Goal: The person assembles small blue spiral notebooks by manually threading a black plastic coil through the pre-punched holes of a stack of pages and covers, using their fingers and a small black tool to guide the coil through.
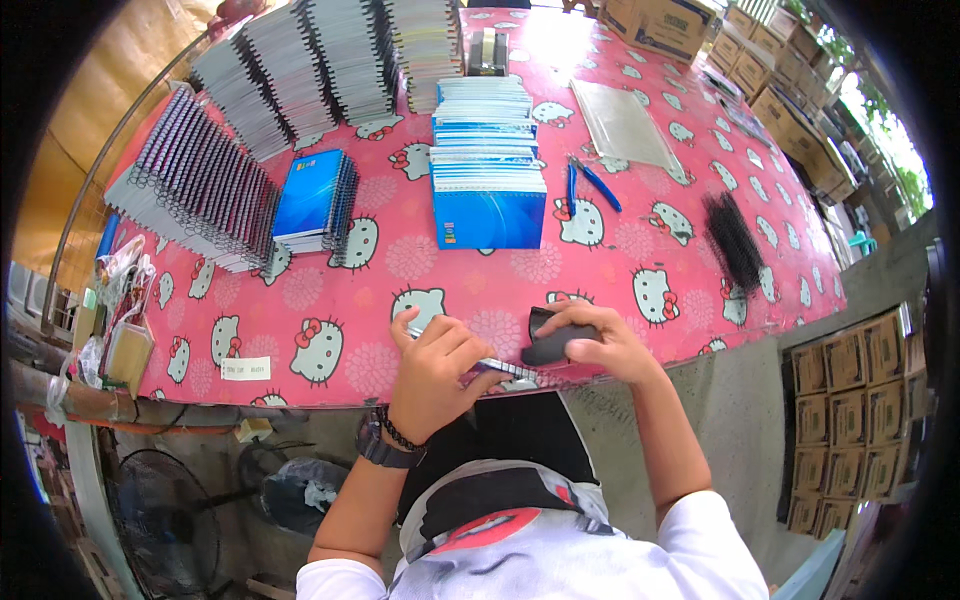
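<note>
My left hand is closed around a spiral notebook at the table's front edge. The notebook is seen nearly edge-on, its wire-bound side toward my right hand. My right hand grips a dark, curved block-like tool close to that bound edge; whether the two touch I cannot tell. Beyond my hands stands a row of blue-covered notebooks. Blue-handled pliers lie to the right of that row. Farther right is a bundle of black wire spirals.
Spiral-bound books and a small pile of blue notebooks stand at left. Taller book stacks line the back. A clear plastic sheet and a paper slip lie on the pink tablecloth. Cartons are stacked at right.
</note>
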